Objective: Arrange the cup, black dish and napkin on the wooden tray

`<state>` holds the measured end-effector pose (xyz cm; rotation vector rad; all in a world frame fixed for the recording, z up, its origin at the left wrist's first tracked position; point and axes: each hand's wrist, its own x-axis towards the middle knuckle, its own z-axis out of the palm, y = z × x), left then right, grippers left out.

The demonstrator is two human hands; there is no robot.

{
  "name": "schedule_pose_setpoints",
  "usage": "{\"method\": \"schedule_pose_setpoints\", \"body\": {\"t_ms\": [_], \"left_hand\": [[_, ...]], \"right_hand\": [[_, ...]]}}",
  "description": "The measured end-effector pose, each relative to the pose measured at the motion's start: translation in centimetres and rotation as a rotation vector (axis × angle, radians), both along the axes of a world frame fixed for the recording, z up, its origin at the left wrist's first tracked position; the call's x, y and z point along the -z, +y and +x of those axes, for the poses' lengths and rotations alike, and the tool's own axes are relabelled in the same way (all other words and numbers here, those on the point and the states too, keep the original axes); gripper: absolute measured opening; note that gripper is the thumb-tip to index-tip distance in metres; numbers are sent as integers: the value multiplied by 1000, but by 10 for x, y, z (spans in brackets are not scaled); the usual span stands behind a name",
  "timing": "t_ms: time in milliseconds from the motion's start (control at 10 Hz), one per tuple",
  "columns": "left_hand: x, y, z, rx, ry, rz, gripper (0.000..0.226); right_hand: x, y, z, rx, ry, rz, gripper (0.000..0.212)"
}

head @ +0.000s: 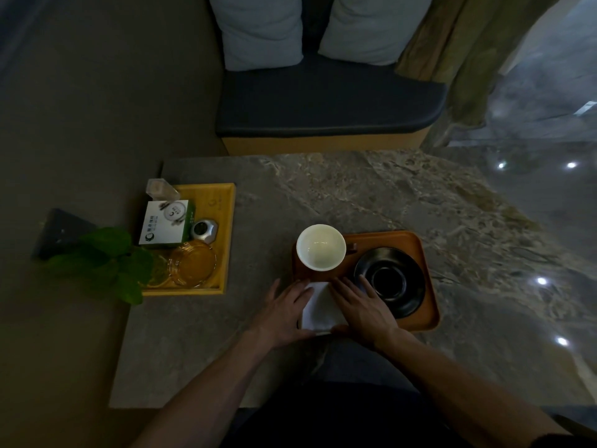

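Note:
A brown wooden tray (416,244) lies on the stone table. A white cup (320,247) stands upright at the tray's far left corner. The black dish (392,281) sits on the tray's right half. A white folded napkin (319,307) lies at the tray's near left corner. My left hand (284,313) rests flat on the napkin's left edge, thumb at its near edge. My right hand (361,307) lies flat over the napkin's right side, its fingertips close to the dish's rim. Both hands press on the napkin with fingers extended.
A yellow tray (226,215) at the table's left holds a white and green box (166,226), a glass ashtray (192,263) and a small metal object (204,229). A green plant (106,263) overhangs the left edge. A cushioned bench (326,105) stands behind the table.

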<state>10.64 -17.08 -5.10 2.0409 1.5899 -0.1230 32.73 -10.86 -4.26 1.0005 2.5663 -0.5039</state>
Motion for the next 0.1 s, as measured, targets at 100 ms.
{"method": "schedule_pose_setpoints", "body": {"t_ms": [100], "left_hand": [[-1,-5,0,-64,-33,8,91]], "right_hand": [[2,-10,6,51,64,43,84]]}}
